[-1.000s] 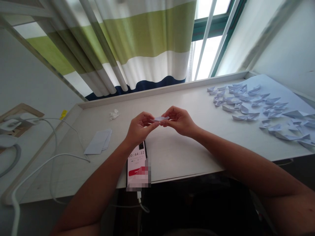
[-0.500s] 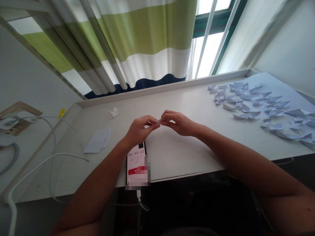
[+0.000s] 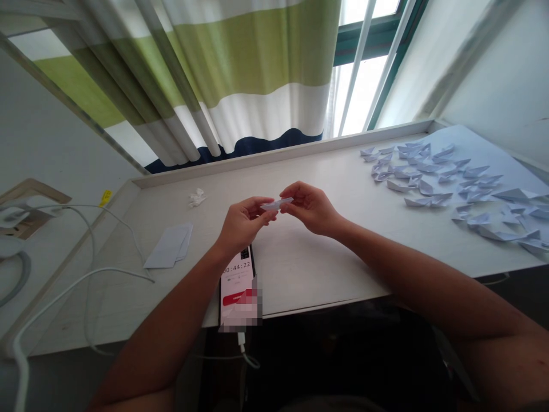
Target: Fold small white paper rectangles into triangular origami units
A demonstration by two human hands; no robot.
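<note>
Between my two hands, above the middle of the white desk [image 3: 309, 269], is a small folded white paper boat [image 3: 271, 205]. Fingers and thumb of my left hand [image 3: 247, 222] pinch its left end. My right hand [image 3: 312, 207] has its fingertips and thumb closed on the other end. Parts of the paper are hidden behind the fingers. Many similar folded paper boats [image 3: 429, 200] lie at the right of the desk, apart from my hands.
A phone [image 3: 238, 280] with a running timer lies below my left wrist, its charging cable [image 3: 242, 341] hanging off the front edge. Flat paper sheets [image 3: 169, 246], a crumpled white paper [image 3: 197, 198] and white cables [image 3: 86, 280] are on the left. A curtain [image 3: 257, 63] hangs behind.
My fingers have shifted and the right hand has risen slightly, so more of the folded paper shows between the hands. The things on the desk have stayed put.
</note>
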